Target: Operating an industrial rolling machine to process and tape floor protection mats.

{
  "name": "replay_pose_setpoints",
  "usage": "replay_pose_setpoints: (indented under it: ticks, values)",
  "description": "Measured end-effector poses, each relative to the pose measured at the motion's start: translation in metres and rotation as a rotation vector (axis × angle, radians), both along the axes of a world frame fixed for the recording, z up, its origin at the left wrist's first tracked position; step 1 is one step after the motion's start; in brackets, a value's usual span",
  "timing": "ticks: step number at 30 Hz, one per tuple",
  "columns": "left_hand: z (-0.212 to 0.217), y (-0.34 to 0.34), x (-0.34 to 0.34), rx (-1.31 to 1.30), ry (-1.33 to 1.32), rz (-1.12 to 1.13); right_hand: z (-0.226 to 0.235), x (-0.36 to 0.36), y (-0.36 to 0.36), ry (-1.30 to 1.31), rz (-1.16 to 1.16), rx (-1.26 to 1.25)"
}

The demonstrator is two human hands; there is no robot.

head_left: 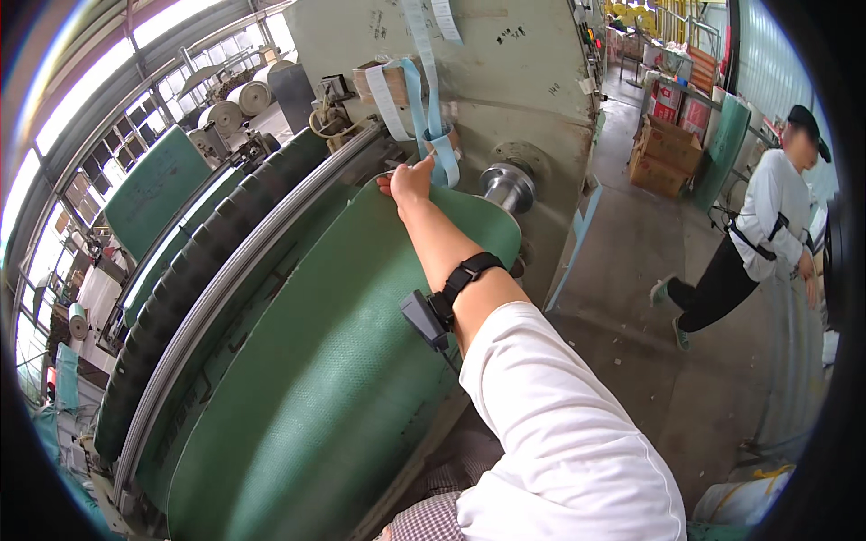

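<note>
My right arm, in a white sleeve, reaches forward across a wide roll of green woven fabric (334, 370). At the far end of the roll, my right hand (411, 187) is closed at the fabric's upper edge, with some fingers bent over it; the fingertips are partly hidden. One finger points toward the pale blue strips (439, 144) hanging just beyond the hand. A black strap with a grey device (426, 319) is around my right forearm. Beside the roll's end is a shiny metal shaft hub (510, 187). My left hand is not in view.
A long metal bar (234, 243) and a dark ribbed roller (203, 239) run along the roll's left. The machine's side panel (523, 72) stands ahead. At right, a person (762, 216) walks in the aisle, near a cardboard box (666, 155).
</note>
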State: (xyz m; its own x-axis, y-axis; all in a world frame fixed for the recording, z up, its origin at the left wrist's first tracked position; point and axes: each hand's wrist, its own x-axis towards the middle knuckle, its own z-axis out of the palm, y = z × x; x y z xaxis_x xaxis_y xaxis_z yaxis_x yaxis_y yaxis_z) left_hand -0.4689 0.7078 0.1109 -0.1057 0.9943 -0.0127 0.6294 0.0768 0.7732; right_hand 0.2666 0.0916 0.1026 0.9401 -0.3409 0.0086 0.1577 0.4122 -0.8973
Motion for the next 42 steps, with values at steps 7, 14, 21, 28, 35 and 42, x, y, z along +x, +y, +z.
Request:
replay_pose_setpoints:
  ticks: [7,14,21,28,35,42]
  values:
    - [-0.029,0.011,0.029,0.006,0.178,-0.035,-0.029,-0.003,-0.004,0.030,-0.032,-0.109]
    - [0.010,-0.232,0.307,-0.301,0.181,-1.423,-0.008,-0.021,-0.001,-0.108,-0.296,-0.584]
    - [-0.016,-0.309,0.411,-0.903,0.754,-1.662,-0.010,-0.233,-0.006,-0.832,0.381,-1.209]
    - [-0.100,-0.323,0.426,-1.776,0.330,-1.958,-0.215,-0.271,-0.040,-0.459,-0.247,-0.297]
    - [-0.103,-0.269,0.414,-1.584,0.341,-2.030,-0.188,-0.245,0.022,-0.183,0.037,0.055]
    - [-0.007,-0.218,0.318,-0.526,0.558,-2.167,-0.165,-0.248,0.011,-0.002,0.100,-0.174]
